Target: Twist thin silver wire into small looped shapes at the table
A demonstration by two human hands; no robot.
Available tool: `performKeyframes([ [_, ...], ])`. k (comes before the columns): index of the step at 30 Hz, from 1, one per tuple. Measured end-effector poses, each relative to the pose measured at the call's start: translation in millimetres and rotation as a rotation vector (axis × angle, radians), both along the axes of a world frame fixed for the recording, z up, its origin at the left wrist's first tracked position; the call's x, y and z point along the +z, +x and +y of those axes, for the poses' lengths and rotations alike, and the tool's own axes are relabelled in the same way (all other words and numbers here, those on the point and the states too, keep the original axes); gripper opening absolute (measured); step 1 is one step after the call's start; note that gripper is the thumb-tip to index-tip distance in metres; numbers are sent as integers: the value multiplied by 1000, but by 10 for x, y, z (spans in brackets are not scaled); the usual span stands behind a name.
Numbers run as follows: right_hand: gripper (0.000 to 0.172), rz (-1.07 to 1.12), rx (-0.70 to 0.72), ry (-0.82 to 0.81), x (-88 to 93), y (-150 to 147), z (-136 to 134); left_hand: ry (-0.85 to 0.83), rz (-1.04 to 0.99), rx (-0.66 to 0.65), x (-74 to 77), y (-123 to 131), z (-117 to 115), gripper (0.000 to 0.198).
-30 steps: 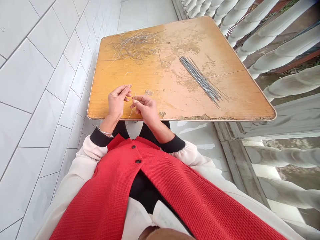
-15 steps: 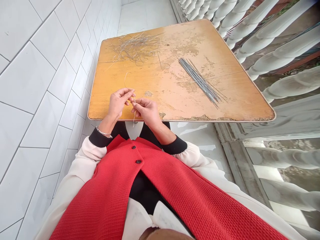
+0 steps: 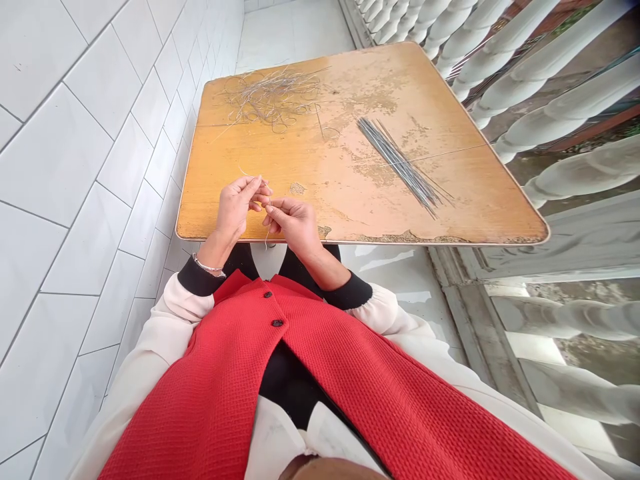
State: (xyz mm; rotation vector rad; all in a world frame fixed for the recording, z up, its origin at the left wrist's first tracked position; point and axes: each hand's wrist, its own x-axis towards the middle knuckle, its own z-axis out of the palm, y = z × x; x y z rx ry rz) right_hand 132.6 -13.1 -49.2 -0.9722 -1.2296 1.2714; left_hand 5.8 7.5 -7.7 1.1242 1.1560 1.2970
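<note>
My left hand (image 3: 236,206) and my right hand (image 3: 291,222) meet over the near edge of a worn wooden table (image 3: 350,180). Both pinch one thin, bent piece of wire (image 3: 267,200). Its one end curls up past my left fingertips, and its other end hangs down below the table edge between my hands. My fingers are closed in a pinch on each side of it.
A tangle of bent wire loops (image 3: 270,99) lies at the table's far left. A bundle of straight grey wires (image 3: 403,163) lies right of centre. A white tiled wall (image 3: 75,147) runs along the left, and a white balustrade (image 3: 540,73) stands on the right.
My hands have drawn closer together. The wire end that stood up past my left fingers is now bent lower and shorter.
</note>
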Motion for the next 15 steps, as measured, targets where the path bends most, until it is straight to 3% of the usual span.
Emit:
performKeyframes([
  [10,33,-29,-22,-45,-52,-11,12,-25,66,-90,48,-45,-23,21],
  [15,34,10,79,-125,-87,-8,-16,-60,50,-79,25,-47,0,22],
])
